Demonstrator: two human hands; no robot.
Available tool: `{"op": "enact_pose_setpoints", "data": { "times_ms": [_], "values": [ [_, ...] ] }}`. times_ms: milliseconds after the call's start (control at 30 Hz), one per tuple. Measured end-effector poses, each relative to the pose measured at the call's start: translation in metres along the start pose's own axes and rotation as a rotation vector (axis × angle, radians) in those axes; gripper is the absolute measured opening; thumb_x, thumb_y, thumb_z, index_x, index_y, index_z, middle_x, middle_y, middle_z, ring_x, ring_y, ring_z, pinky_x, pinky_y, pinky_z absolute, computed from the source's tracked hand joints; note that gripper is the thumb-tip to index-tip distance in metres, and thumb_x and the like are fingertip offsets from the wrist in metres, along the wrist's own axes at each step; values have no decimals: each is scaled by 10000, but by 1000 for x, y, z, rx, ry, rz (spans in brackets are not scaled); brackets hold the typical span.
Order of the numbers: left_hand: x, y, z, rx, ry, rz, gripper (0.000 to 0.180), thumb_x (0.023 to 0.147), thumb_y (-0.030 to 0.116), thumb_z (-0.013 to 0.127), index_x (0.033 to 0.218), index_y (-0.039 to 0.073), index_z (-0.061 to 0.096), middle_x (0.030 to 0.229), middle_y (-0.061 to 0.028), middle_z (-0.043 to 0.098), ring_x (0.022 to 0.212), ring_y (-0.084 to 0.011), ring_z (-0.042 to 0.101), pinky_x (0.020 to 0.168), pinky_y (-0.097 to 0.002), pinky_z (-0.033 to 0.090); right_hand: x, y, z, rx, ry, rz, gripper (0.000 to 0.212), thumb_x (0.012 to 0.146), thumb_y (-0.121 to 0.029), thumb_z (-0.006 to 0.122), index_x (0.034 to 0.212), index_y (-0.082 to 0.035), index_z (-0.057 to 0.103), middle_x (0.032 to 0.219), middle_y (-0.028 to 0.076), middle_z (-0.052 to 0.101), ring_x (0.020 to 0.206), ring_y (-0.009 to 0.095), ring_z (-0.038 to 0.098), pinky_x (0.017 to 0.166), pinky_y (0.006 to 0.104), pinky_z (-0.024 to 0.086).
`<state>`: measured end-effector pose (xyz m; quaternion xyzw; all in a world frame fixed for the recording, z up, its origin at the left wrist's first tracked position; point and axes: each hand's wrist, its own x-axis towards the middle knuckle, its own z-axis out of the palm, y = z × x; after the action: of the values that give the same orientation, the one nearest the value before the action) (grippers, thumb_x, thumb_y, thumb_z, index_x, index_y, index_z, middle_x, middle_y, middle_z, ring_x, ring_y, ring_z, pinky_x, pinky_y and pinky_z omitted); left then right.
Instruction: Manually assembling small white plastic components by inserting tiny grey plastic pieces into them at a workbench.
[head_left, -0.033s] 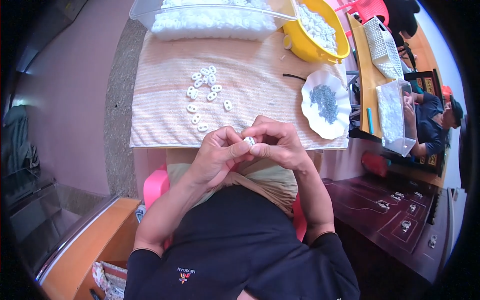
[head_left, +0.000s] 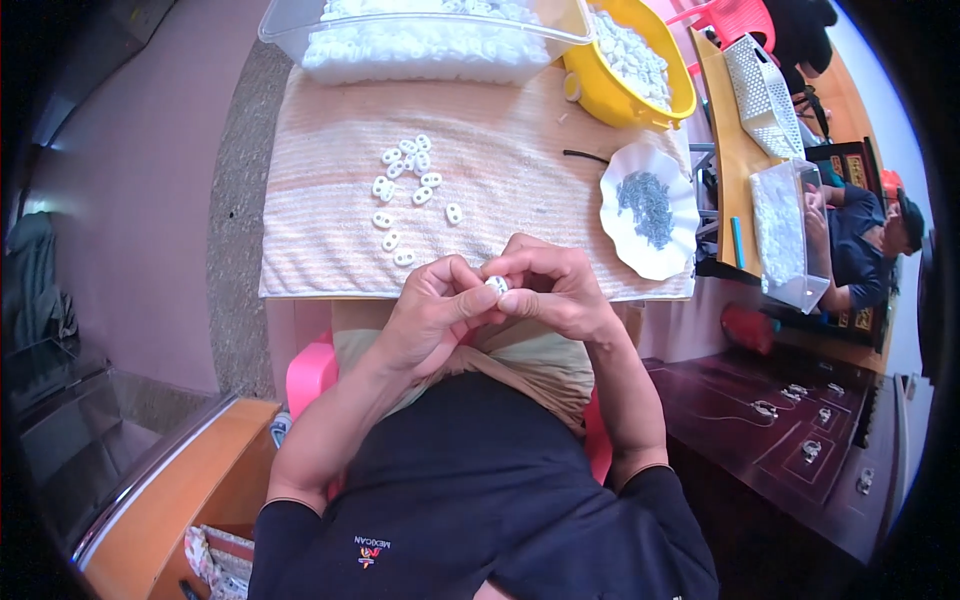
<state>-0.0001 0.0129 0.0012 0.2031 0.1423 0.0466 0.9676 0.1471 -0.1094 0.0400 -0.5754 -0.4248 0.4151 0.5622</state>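
Observation:
My left hand (head_left: 437, 308) and my right hand (head_left: 550, 292) meet just over the near edge of the towel-covered table. Thumbs and fingertips of both pinch one small white plastic piece (head_left: 497, 286) with dark spots on its face; the fingers hide part of it. Beyond my hands, to the left, several white oval two-hole pieces (head_left: 421, 195) lie scattered on the striped towel (head_left: 520, 170). To the right stands a white wavy-rimmed plate (head_left: 662, 265) with a heap of small dark grey pin-like parts (head_left: 646, 208). A thin black stick (head_left: 586, 155) lies by its far rim.
At the far edge sit a clear bin (head_left: 430, 68) of white pieces and a yellow basin (head_left: 600, 105) of pale pieces. On the right, another person (head_left: 865, 235) works at a wooden table with a clear box (head_left: 785, 235) and a white perforated basket (head_left: 765, 95).

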Motion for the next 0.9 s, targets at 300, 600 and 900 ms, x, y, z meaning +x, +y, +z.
{"op": "enact_pose_setpoints", "data": {
  "times_ms": [300, 600, 900],
  "values": [
    [-3, -2, 9, 9, 42, -9, 93, 882, 63, 661, 847, 33, 580, 926, -117, 662, 784, -150, 648, 731, -274, 569, -5, -13, -2, 79, 50, 71, 103, 801, 3, 717, 874, 5, 644, 867, 33, 572, 767, 97, 553, 663, 217, 434],
    [2, -2, 5, 98, 129, 45, 73, 901, 81, 637, 870, 41, 585, 964, -118, 655, 789, -121, 639, 727, -262, 566, 44, -74, -120, -989, 773, -238, 285, 845, -163, 712, 1081, -7, 671, 862, 77, 693, 656, 90, 625, 573, 213, 475],
    [0, -6, 1, 133, 212, 88, 76, 899, 92, 643, 866, 45, 592, 1007, -130, 640, 754, -108, 626, 710, -247, 557, 22, -38, -61, -923, 346, 54, 225, 783, -107, 709, 990, -29, 669, 856, 123, 658, 733, 239, 633, 660, 342, 496]
  ]
}}
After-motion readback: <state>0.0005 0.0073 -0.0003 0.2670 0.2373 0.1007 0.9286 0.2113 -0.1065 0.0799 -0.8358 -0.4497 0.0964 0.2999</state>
